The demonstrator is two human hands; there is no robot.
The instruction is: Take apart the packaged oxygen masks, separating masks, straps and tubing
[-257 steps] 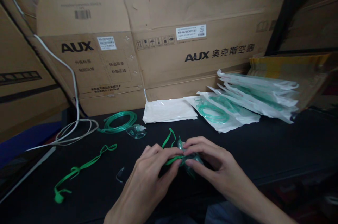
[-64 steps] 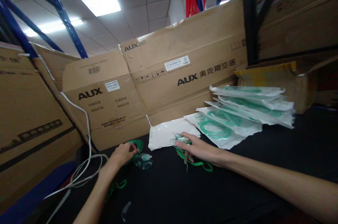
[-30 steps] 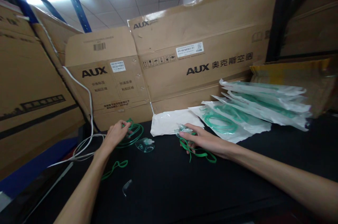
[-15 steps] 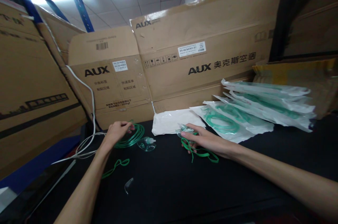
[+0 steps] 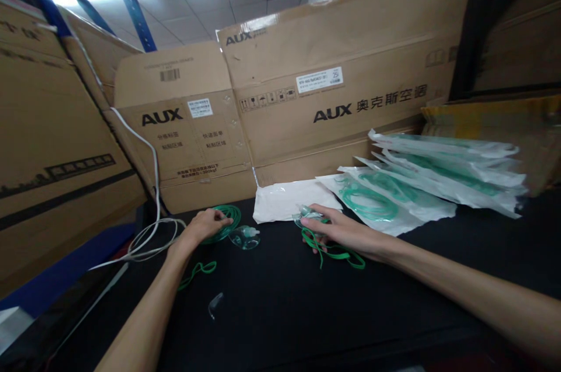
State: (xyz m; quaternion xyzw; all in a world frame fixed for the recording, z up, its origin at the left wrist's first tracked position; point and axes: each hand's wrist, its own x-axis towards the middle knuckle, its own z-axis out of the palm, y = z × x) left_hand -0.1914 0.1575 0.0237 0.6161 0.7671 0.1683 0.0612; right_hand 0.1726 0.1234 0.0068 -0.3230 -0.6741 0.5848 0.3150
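Toward the left of the black table, a white cable is hanging down past the cardboard and looping loosely on itself. Nearer the front, a loose green strap is lying flat, bright and ribbon-like, its end doubling into a small bow beside the left forearm. Just above it, the left hand is resting at the coiled tubing, thumb and fingers drawing narrowly together; whether they are gripping it, I cannot tell. The coil is lying in several neat rings, translucent and deep green, its left part hiding behind the hand. In front, a small curved clear piece is catching a little light. Right beside the coil, a clear mask is sitting on the table, glassy and faintly green, with a frosted whitish connector pointing up and right. Farther right, before a white packet, the right hand is holding a clear plastic piece with a pale tip, while a thin green band is trailing below the fingers in loops. Beyond it, white-backed packets are showing green tubing through their clear fronts.
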